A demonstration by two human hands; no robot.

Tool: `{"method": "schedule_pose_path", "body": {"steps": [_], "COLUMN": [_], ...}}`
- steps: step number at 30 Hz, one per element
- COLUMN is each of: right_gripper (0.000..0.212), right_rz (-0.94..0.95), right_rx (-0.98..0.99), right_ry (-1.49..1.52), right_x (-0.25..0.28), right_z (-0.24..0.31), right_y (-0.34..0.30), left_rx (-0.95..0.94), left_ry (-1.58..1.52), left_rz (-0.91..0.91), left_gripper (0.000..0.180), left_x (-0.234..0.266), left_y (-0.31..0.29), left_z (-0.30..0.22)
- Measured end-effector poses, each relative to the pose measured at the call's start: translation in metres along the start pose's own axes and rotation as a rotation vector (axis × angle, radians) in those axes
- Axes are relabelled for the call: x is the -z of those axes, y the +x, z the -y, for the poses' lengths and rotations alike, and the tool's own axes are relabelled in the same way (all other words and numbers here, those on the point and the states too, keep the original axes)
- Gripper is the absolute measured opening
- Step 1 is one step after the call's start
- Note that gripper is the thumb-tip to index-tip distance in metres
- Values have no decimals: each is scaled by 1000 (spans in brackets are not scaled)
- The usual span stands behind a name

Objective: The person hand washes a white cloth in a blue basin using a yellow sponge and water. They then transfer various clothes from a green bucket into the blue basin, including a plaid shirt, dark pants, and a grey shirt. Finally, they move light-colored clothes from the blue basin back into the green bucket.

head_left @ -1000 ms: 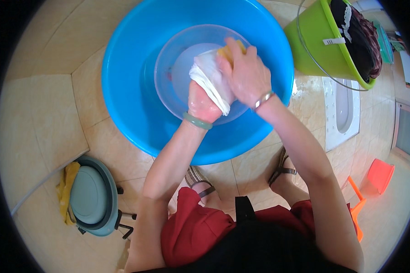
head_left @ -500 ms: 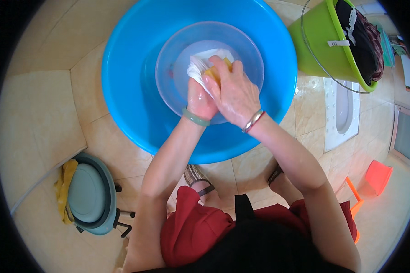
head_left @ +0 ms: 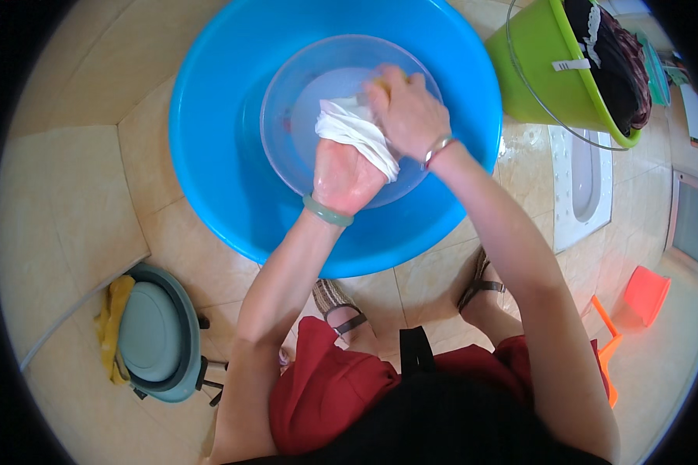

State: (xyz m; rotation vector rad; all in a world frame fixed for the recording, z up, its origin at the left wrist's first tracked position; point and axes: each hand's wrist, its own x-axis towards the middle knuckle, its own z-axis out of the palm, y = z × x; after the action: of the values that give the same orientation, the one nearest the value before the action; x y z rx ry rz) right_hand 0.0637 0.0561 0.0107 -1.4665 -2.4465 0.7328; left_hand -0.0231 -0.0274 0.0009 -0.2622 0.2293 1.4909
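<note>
My left hand (head_left: 343, 180), a green bangle at its wrist, holds a bunched wet white cloth (head_left: 353, 128). The cloth wraps over its fingers and hides them. Beside the cloth's right edge is my right hand (head_left: 412, 116), closed around a yellow bar of soap (head_left: 379, 82); motion blurs its fingers and the soap. Both hands are over a clear plastic basin (head_left: 278, 164), which sits inside a large blue tub (head_left: 213, 167). Whitish liquid shows in the basin's bottom.
A green bucket (head_left: 529, 74) of dark clothes stands at the upper right, by a white squat toilet (head_left: 562, 198). At the lower left are a folded grey-green basin (head_left: 151, 329) and a yellow cloth (head_left: 114, 325). A red bin (head_left: 645, 296) and an orange plastic frame (head_left: 609, 349) lie right.
My right hand has moved up and right with the soap, off the middle of the cloth. More of the white cloth and my left palm now show.
</note>
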Motion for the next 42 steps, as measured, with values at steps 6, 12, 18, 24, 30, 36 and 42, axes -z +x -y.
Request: {"method": "schedule_pose_path", "body": {"steps": [6,12,18,24,30,36,42], "right_gripper": [45,44,47,49,56,69,55], "right_rz": [-52,-29,-240,-546,-460,-330,-403], "right_rx": [120,-89,-159,-320,-686,-887,-871], "right_ry": [19,76,160,635,634,472,335], "right_x": [1,9,56,63,5,-33,-45], "right_z": [40,5,-17,-95,-192,-176,-163], "right_y": [-42,-2,-28,-61,-93,-93,-79], "left_rx": [-18,46,17,299,407,476,459], "left_ry": [54,-67,302,350,614,653,610], "left_rz": [210,43,45,-17,-227,-139,-164], "left_gripper": [45,40,43,33,14,13,18], "left_x": [32,2,-46,-47,-40,-26,-26], "left_y": [10,4,9,38,56,72,69], "left_z": [-14,1,63,99,128,123,125]}}
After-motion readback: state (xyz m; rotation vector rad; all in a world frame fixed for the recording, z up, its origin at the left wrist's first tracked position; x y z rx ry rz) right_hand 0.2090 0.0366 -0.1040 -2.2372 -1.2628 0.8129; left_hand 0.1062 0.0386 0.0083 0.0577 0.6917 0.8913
